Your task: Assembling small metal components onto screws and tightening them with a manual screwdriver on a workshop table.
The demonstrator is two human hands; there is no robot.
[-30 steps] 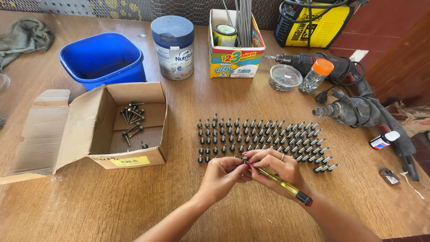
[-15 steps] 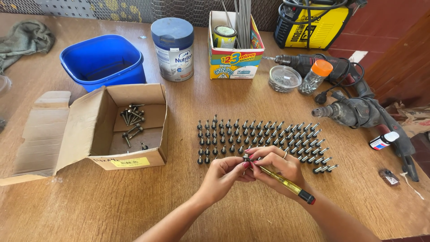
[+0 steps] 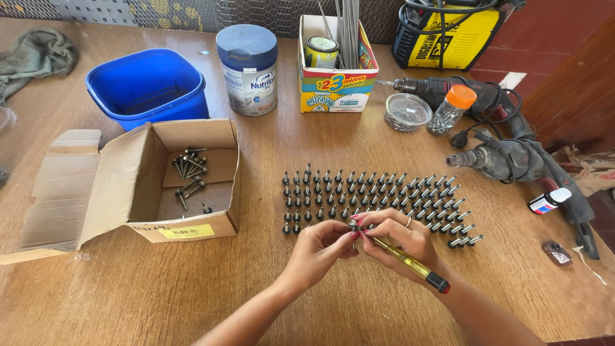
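Note:
My right hand [image 3: 398, 240] grips a yellow-handled screwdriver [image 3: 410, 264] whose red-and-black end points toward me on the right. My left hand [image 3: 318, 247] pinches a small dark screw [image 3: 353, 225] at the screwdriver's tip, fingertips of both hands meeting there. Just beyond my hands, several rows of dark screws [image 3: 371, 192] stand upright on the wooden table [image 3: 128, 295]. An open cardboard box [image 3: 144, 186] to the left holds several loose screws [image 3: 189, 168].
At the back stand a blue plastic tub [image 3: 148, 86], a tall tin [image 3: 248, 61], a colourful carton with rods [image 3: 338, 70] and a yellow machine [image 3: 448, 32]. Two power drills [image 3: 512, 160], a clear dish [image 3: 407, 112] and an orange-capped jar [image 3: 451, 109] lie right. A rag [image 3: 35, 54] lies far left.
My hands have stayed in the same spot at the front of the screw rows; the fingers shifted only slightly around the screw and screwdriver tip.

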